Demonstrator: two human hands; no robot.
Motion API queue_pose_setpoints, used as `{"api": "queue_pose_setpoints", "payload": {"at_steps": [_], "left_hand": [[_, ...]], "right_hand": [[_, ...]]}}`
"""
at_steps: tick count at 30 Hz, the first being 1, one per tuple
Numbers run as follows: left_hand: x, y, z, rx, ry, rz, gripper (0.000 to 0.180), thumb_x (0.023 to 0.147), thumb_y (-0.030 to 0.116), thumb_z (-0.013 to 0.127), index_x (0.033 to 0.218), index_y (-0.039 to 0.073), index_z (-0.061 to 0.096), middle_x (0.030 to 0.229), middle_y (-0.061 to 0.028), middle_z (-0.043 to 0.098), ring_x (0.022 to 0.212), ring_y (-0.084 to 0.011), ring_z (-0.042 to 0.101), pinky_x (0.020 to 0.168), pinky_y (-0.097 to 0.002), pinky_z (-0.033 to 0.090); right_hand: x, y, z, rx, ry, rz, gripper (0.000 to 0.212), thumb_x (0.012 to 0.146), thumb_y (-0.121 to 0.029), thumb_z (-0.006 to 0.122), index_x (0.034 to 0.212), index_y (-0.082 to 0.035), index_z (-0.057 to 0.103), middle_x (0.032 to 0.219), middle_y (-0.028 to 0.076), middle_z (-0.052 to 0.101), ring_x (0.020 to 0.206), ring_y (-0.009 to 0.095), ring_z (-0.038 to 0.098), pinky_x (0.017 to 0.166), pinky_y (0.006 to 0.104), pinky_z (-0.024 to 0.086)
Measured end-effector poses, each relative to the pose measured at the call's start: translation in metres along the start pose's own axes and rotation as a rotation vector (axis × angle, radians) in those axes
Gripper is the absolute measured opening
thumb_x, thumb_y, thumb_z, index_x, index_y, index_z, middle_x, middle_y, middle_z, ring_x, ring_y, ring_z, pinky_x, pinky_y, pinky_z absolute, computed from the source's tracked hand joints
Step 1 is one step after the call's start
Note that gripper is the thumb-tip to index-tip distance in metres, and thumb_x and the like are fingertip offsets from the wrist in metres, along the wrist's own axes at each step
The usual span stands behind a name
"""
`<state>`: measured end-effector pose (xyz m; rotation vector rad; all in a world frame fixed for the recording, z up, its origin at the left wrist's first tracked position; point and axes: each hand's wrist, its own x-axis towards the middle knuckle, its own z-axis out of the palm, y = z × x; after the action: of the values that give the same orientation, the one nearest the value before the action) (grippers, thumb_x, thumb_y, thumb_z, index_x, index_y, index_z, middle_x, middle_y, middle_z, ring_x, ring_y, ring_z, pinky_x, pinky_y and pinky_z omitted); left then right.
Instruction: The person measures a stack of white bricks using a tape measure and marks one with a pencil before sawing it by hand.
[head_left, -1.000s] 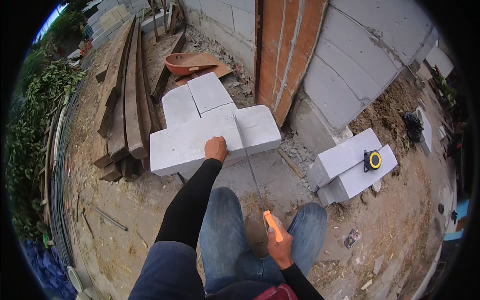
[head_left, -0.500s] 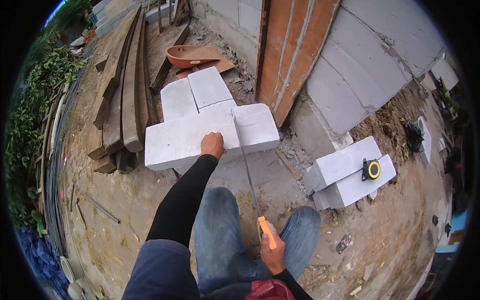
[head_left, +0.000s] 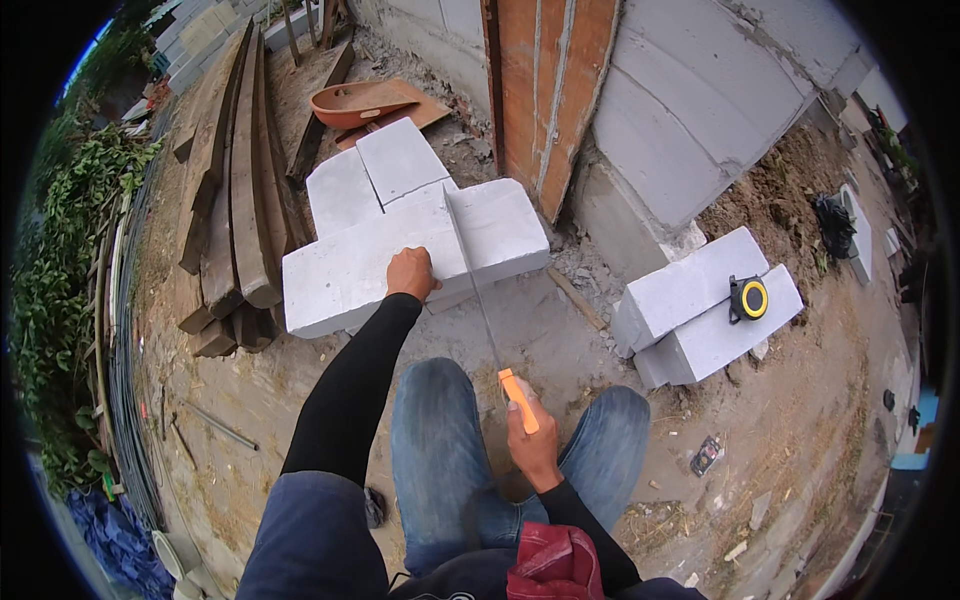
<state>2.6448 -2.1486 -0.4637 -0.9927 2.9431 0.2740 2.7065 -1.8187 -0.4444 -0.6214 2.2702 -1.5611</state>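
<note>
Looks matt and chalky across the white block [head_left: 340,275], metallic along the saw blade [head_left: 483,312], smooth, plastic-like on the orange handle [head_left: 520,402], rough and wooden in the beams [head_left: 255,200].

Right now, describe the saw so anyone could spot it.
Find the long white block under the left hand. From a cut in it, a thin blade runs toward the blue jeans, into the right hand. That's the saw, set apart from block and jeans by its bright orange handle.

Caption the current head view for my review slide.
Left hand on a white block, right hand gripping an orange-handled saw set into that block.
</note>
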Motion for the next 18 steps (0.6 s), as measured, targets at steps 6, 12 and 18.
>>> {"api": "queue_pose_setpoints", "payload": {"at_steps": [6,12,18], "left_hand": [[-0.009,-0.014,0.001,0.030,-0.025,-0.054,0.041,0.057,0.024,0.091,0.084,0.000,0.070,0.087,-0.0210,0.070,0.083,-0.0366,0.070,0.073,-0.0412,0.057],[0.010,0.003,-0.008,0.025,0.016,0.001,0.041,0.056,0.024,0.091,0.084,0.002,0.070,0.089,-0.0202,0.070,0.084,-0.0358,0.070,0.073,-0.0408,0.058],[-0.009,-0.019,0.016,-0.005,-0.008,-0.035,0.041,0.056,0.025,0.091,0.082,0.001,0.070,0.087,-0.0206,0.069,0.082,-0.0358,0.069,0.073,-0.0408,0.057]], "right_hand": [[-0.008,-0.005,0.011,0.011,-0.022,0.023,0.037,0.092,-0.017,0.056,0.125,0.000,0.057,0.092,0.024,0.067,0.083,0.040,0.066,0.069,0.0406,0.052],[-0.025,0.007,-0.008,0.002,0.049,-0.125,0.035,0.094,-0.015,0.054,0.123,0.002,0.058,0.110,0.022,0.067,0.097,0.033,0.069,0.080,0.0377,0.054],[0.040,-0.015,0.019,-0.064,-0.101,0.020,0.037,0.093,-0.015,0.054,0.126,0.002,0.057,0.093,0.020,0.068,0.075,0.030,0.069,0.073,0.0383,0.053]]}}
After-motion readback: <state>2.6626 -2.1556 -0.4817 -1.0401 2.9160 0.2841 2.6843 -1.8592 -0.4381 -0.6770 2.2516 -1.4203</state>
